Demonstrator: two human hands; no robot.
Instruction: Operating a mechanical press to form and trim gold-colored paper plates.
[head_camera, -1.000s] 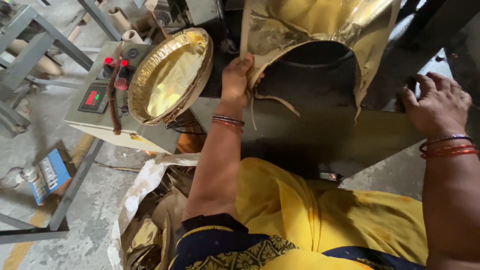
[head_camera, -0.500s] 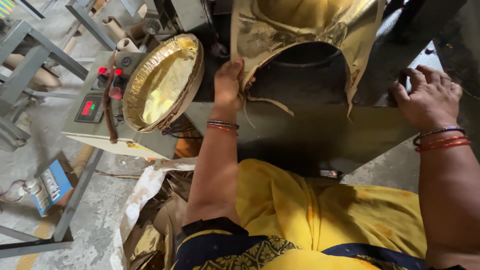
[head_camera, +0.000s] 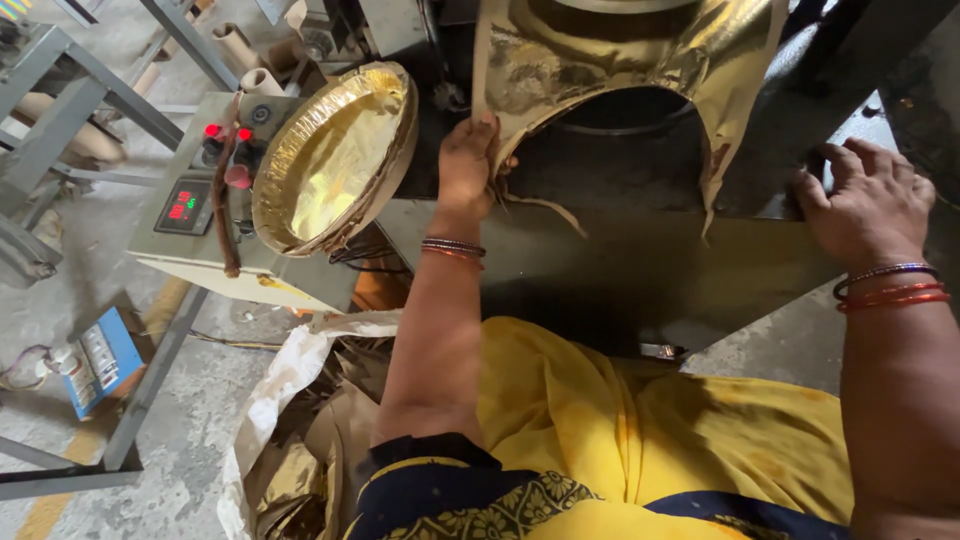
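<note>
The left hand (head_camera: 468, 165), upper middle of the frame, pinches the torn lower edge of the gold foil sheet (head_camera: 620, 50) hanging over the dark machine opening (head_camera: 625, 150); a hard tug could rip that thin edge (already ragged) further. The right hand (head_camera: 868, 200), far right, rests spread and empty on the machine's metal ledge (head_camera: 640, 270); left of centre, the tilted stack of gold plates (head_camera: 335, 160) leaning by the control box (head_camera: 190, 215) could slide off if bumped.

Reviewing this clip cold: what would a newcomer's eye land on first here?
Probably the crinkled gold foil sheet hanging at the top centre with a round hole cut out of it, its left edge pinched by the left hand. Next, the stack of gold foil plates leaning upright to the left, beside a control box with red buttons and a lit display. The right hand rests on the dark machine at far right.
</note>
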